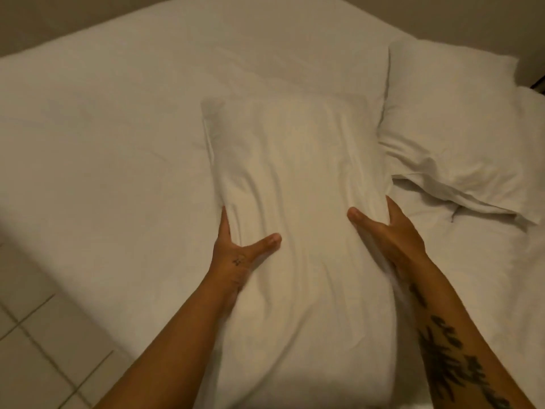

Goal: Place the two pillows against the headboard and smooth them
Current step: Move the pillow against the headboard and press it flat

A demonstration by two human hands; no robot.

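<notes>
Hands, left (236, 255) and right (389, 234), clamp the near pillow (295, 202) by its sides over the bed (103, 143); second pillow (451, 122) lies right, probably near the headboard. Keep both sides level when setting it down.

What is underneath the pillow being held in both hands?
The held pillow hangs over the white bed sheet. Both hands' fingers wrap beneath it, hidden; only the thumbs show on top.

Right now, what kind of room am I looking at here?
Most likely a bedroom, maybe a hotel room. A bed with a plain white sheet fills the view, a second white pillow lies at the right, and pale floor tiles show beside it.
</notes>
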